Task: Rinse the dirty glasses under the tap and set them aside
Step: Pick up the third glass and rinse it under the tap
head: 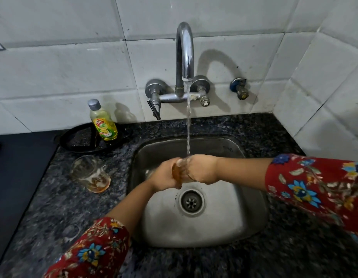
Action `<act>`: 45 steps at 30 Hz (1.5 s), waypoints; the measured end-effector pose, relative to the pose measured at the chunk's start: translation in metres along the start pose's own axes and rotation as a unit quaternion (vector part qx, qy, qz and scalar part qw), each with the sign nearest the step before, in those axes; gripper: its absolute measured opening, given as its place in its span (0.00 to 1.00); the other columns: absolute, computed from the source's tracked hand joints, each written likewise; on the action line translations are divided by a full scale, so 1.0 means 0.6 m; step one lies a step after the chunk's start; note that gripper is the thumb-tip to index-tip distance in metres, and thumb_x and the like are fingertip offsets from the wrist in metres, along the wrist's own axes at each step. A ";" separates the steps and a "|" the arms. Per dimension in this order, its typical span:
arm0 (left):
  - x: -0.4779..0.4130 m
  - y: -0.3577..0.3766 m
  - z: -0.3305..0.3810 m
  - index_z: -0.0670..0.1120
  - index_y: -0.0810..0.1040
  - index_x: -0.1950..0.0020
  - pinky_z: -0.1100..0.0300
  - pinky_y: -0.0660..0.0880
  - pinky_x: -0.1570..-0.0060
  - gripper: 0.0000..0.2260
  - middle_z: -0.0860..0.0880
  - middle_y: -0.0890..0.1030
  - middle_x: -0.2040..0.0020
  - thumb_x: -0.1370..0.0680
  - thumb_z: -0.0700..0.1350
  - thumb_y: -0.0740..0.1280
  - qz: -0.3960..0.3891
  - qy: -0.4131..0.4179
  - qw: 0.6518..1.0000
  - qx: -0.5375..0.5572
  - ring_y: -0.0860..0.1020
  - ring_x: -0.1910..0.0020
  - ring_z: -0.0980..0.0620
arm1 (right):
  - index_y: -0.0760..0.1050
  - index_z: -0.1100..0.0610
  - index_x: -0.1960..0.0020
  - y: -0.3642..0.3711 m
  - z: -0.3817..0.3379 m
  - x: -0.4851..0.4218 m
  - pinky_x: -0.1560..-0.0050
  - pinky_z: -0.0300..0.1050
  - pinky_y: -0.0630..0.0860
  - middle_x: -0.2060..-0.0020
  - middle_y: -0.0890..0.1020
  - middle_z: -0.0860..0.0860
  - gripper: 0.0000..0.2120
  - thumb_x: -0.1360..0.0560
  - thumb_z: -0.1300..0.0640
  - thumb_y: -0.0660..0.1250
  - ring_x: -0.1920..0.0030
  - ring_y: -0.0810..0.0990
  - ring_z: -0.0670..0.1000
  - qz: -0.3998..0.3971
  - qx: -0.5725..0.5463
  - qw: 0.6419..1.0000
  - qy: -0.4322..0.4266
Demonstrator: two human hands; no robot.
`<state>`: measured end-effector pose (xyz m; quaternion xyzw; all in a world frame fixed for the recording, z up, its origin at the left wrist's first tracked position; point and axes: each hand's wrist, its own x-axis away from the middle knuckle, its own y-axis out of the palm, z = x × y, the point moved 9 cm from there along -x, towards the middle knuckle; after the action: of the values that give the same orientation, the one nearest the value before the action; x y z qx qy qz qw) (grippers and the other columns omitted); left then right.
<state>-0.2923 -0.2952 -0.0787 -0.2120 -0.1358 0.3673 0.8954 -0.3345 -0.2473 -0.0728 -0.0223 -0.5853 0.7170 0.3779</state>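
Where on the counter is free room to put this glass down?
Free: the granite counter right of the sink, up to the tiled wall. Crowded: left of the sink, where the dirty glass, black pan and soap bottle stand.

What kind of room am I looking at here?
Most likely a home kitchen: a steel sink set in a speckled stone counter, a glass held under the running wall tap, and a dish soap bottle by the tiled wall.

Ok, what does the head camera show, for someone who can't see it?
Left hand and right hand hold a dirty glass under the running tap, over a steel sink. A second dirty glass sits on the counter near a soap bottle.
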 end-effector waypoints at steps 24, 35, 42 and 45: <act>0.018 -0.019 -0.016 0.54 0.75 0.52 0.54 0.78 0.53 0.22 0.56 0.81 0.53 0.45 0.51 0.74 0.100 -0.037 0.993 -0.043 0.80 0.53 0.56 | 0.79 0.59 0.50 -0.008 0.017 -0.011 0.58 0.45 0.74 0.56 0.81 0.55 0.08 0.28 0.62 0.65 0.54 0.78 0.57 0.001 -0.269 0.953 0.140; 0.039 -0.036 -0.003 0.47 0.78 0.48 0.67 0.73 0.55 0.20 0.53 0.80 0.53 0.39 0.44 0.76 0.203 0.019 0.978 -0.044 0.78 0.54 0.62 | 0.78 0.54 0.53 -0.009 0.025 -0.010 0.54 0.44 0.73 0.54 0.78 0.52 0.12 0.28 0.67 0.61 0.52 0.76 0.52 0.063 -0.557 0.784 0.266; 0.052 -0.007 -0.034 0.53 0.70 0.38 0.39 0.64 0.36 0.27 0.50 0.76 0.42 0.35 0.48 0.74 -0.085 -0.144 0.857 -0.487 0.74 0.40 0.46 | 0.77 0.66 0.43 0.080 -0.007 0.066 0.55 0.38 0.78 0.46 0.82 0.60 0.14 0.28 0.72 0.65 0.57 0.81 0.50 0.060 -0.780 0.511 0.356; 0.065 0.002 -0.037 0.51 0.70 0.36 0.32 0.59 0.34 0.27 0.48 0.75 0.40 0.33 0.47 0.74 -0.159 -0.185 0.780 -0.577 0.72 0.38 0.44 | 0.77 0.61 0.43 0.124 -0.039 0.080 0.49 0.41 0.76 0.45 0.83 0.56 0.13 0.23 0.68 0.58 0.57 0.82 0.48 0.024 -0.809 0.441 0.388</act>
<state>-0.2571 -0.2730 -0.0950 -0.5923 -0.5172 0.1052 0.6088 -0.3958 -0.2031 -0.1242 -0.6078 -0.6909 -0.1569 0.3587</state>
